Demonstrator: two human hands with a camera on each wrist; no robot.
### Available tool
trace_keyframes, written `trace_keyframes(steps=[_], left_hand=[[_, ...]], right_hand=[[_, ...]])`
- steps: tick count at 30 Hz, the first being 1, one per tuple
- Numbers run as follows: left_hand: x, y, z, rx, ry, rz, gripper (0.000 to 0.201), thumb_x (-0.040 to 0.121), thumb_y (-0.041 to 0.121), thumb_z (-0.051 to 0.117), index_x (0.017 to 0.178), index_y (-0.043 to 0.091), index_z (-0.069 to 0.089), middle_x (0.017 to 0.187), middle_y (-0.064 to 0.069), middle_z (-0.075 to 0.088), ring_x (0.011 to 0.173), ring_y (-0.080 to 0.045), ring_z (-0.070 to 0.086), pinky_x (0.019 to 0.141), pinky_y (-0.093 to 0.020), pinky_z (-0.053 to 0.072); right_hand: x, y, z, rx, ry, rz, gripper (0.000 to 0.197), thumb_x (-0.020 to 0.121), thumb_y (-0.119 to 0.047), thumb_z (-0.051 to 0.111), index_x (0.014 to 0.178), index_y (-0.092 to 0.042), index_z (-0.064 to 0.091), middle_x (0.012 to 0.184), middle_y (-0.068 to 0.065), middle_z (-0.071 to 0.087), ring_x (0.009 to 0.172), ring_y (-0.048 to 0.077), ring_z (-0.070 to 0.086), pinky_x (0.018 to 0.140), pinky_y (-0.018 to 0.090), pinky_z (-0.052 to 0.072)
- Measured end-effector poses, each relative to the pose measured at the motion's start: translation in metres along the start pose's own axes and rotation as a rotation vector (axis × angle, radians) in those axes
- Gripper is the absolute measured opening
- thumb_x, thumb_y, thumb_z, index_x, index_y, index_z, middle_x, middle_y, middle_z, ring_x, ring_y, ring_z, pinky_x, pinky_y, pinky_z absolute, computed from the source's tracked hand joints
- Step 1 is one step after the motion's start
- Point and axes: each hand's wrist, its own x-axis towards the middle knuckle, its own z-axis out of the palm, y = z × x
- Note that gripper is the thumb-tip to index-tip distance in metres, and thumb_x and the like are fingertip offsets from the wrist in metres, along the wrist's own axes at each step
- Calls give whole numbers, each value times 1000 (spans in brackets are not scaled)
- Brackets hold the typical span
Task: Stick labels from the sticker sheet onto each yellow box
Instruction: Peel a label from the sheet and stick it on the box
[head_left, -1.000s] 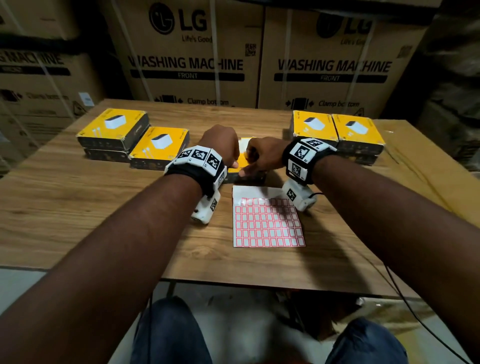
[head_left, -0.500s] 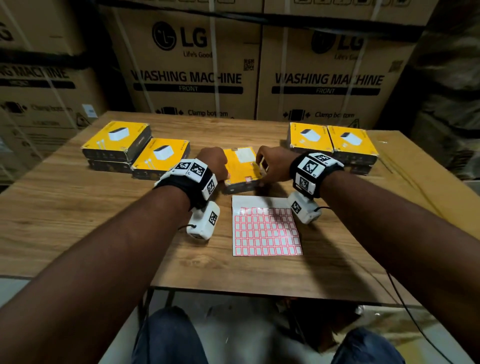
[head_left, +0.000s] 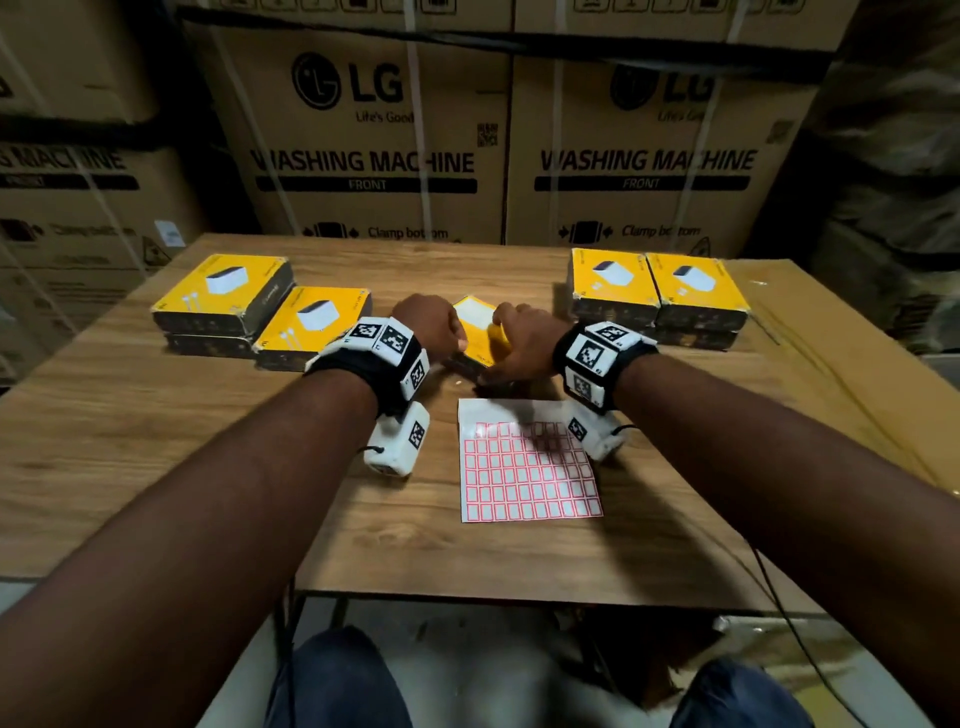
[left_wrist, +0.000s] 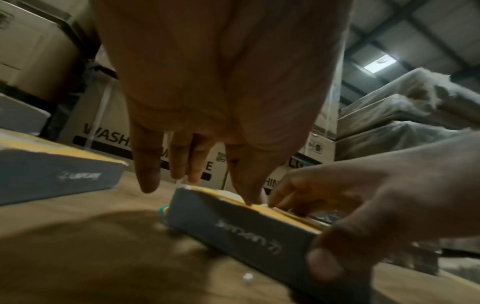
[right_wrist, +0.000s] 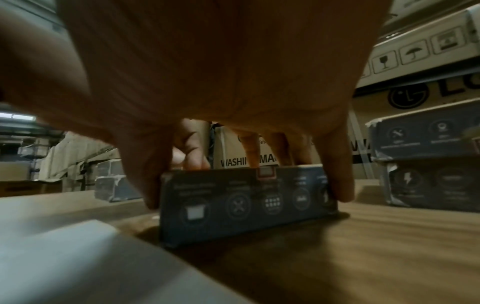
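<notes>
Right hand (head_left: 522, 340) around yellow box (head_left: 480, 332)

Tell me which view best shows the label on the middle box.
Right wrist: the red-bordered label sits at the top edge of the middle box, facing the camera. The head view hides that side behind the hands; the left wrist view shows only another blurred side.

Beyond the hands, big brown cartons (head_left: 363, 145) w/ "LG" and "WASHING MACHINE FRONT" print stand in a row at the far edge of the wooden table (head_left: 156, 441). Plastic-wrapped stacks (left_wrist: 405, 115) sit off to the right of the hands, ceiling light (left_wrist: 380, 63) above them.
</notes>
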Motion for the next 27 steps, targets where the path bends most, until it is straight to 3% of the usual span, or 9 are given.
trace_keyframes(steps=[5, 9, 12, 14, 19, 21, 23, 25, 27], left_hand=[[4, -15, 12, -57, 68, -86, 25, 85, 30, 72, 106, 20, 65, 123, 0, 64, 117, -22, 56, 86, -24, 39], [-4, -17, 10, -62, 85, -69, 39, 82, 28, 76, 116, 13, 63, 125, -3, 65, 118, -22, 57, 92, -26, 42], [-13, -16, 9, -152, 32, -53, 49, 71, 19, 86, 114, 14, 64, 110, -3, 70, 107, -18, 64, 87, -23, 47], [-18, -15, 10, -219, -63, -10, 51, 68, 10, 87, 113, 11, 64, 97, -4, 74, 97, -17, 69, 88, -28, 53], [-27, -11, 18, -412, -270, 80, 51, 78, -9, 71, 123, 5, 50, 100, -11, 74, 90, -20, 69, 83, -36, 56], [-23, -15, 17, -380, -115, 32, 44, 80, -7, 67, 119, 10, 54, 98, -7, 75, 87, -19, 69, 77, -32, 55], [-18, -20, 11, -176, 55, 15, 46, 80, -3, 65, 122, 14, 57, 110, -5, 71, 103, -23, 66, 83, -30, 51], [-17, -20, 10, 17, 29, 67, 55, 80, -2, 64, 131, 17, 54, 128, -7, 61, 118, -27, 57, 92, -29, 44], [-17, -18, 14, 17, -40, 101, 60, 81, -2, 62, 136, 16, 49, 135, -9, 56, 121, -27, 54, 94, -27, 42]], right_hand=[[3, 7, -19, -34, -134, -45, 86, 69, -43, 83, 136, -17, 37, 133, 9, 52, 114, 27, 52, 86, 34, 46], [3, 2, -22, -196, -69, -80, 73, 72, -20, 83, 134, -16, 46, 130, 11, 55, 114, 30, 55, 83, 31, 46], [1, 0, -24, -254, -30, -107, 56, 74, -6, 71, 127, -11, 54, 123, 14, 58, 108, 32, 58, 83, 33, 50], [0, 2, -25, -260, -7, -111, 51, 74, -4, 69, 124, -10, 56, 121, 14, 59, 108, 32, 57, 84, 34, 50], [-1, -4, -19, -144, -12, -100, 74, 74, -36, 79, 134, -12, 45, 129, 10, 56, 117, 28, 54, 82, 24, 38], [-3, -7, -17, -92, -13, -91, 78, 74, -49, 76, 134, -11, 45, 131, 11, 55, 119, 28, 52, 87, 26, 40], [-4, -8, -14, -97, -16, -67, 78, 73, -58, 73, 131, -12, 48, 130, 11, 55, 118, 29, 52, 91, 31, 44], [-4, -4, -11, -88, -29, -17, 79, 71, -61, 73, 134, -21, 46, 134, 11, 49, 119, 31, 51, 93, 34, 45], [-6, -1, -10, -59, -55, 40, 79, 71, -62, 72, 136, -31, 42, 136, 12, 43, 118, 33, 51, 90, 34, 44]])
